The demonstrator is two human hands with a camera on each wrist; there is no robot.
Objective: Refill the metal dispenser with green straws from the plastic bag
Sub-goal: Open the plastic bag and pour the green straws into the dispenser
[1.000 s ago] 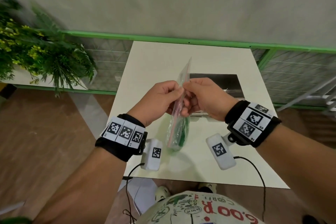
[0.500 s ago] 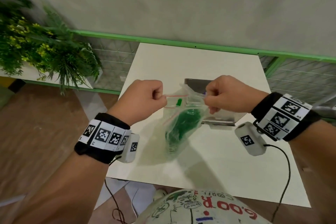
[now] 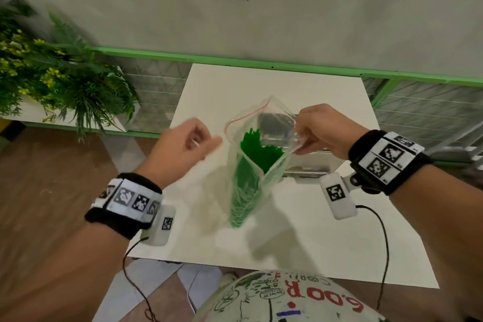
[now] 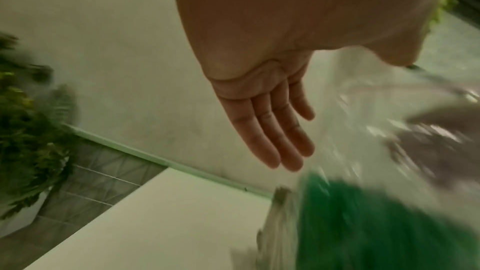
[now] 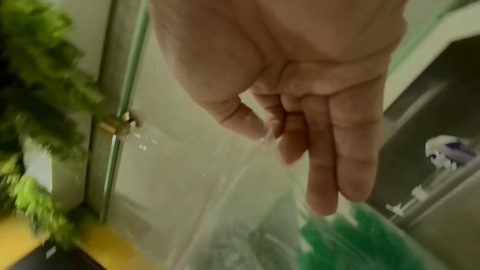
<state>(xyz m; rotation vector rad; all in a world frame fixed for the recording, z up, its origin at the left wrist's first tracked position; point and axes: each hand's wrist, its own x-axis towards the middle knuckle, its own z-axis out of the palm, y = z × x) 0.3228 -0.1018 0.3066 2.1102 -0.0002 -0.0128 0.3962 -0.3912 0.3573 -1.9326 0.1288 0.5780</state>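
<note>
The bag [image 3: 251, 165] stood upright on the tabletop [image 3: 300, 238], its bottom resting near the middle, its mouth gaping wide with the red zip line curving round the far left rim. The right hand [image 3: 321, 131] pinched the right lip of the mouth between thumb and forefinger, the other fingers straight alongside, as the right wrist view showed; that pinch alone held the bag up. The left hand [image 3: 183, 146] hung just left of the mouth with fingers loose and straight, holding nothing and apart from the film. The straws [image 3: 257, 151] filled the lower bag as a dense green bundle standing on end, tops well below the rim. The dispenser [image 3: 300, 162], a steel box, sat just behind and right of the bag, partly hidden by it; whether its lid was open could not be told. By my judgement the film was thin, slack and slippery, and would crumple or sag as soon as the lip was let go, so it wanted steadying throughout. The straws looked light, smooth and fairly stiff yet easy to crush or kink, and loose enough to fan out and scatter. The sound place to take hold seemed to be round the upper part of the bundle, reaching down through the mouth with the free hand and gripping gently.
</note>
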